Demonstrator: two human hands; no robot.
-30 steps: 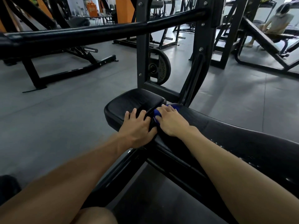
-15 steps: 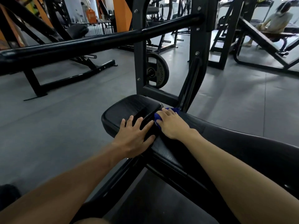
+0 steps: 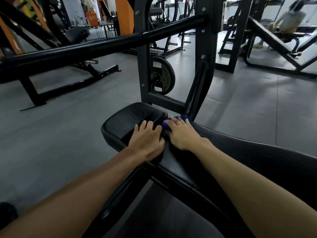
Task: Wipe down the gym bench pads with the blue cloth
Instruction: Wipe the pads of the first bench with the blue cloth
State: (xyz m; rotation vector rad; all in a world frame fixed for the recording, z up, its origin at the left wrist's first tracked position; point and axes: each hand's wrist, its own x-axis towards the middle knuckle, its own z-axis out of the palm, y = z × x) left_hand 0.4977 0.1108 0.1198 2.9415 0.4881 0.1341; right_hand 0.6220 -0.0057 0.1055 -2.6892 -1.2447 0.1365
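The right hand (image 3: 181, 134) lies flat on the blue cloth (image 3: 167, 125) and presses it down at the gap where the small pad (image 3: 130, 119) meets the long pad (image 3: 257, 157). Its fingers are nearly straight, and only small edges of the cloth show past the fingertips and at the thumb side. The left hand (image 3: 147, 140) rests on the small pad just beside the gap, fingers spread and holding nothing; it seems to steady the pad.

The main risk, I think, is the gap itself. The cloth is bunched small under the palm, so a push forward may drive it down between the two pads, where it can catch or slip out from under the hand. The black frame post (image 3: 197, 93) stands close behind the fingertips, so a long stroke may knock the knuckles against it. The two hands almost touch, so a sideways wipe to the left meets the left hand first. Because the cloth covers so little, parts of the long pad near the person may stay unwiped if the strokes are short.
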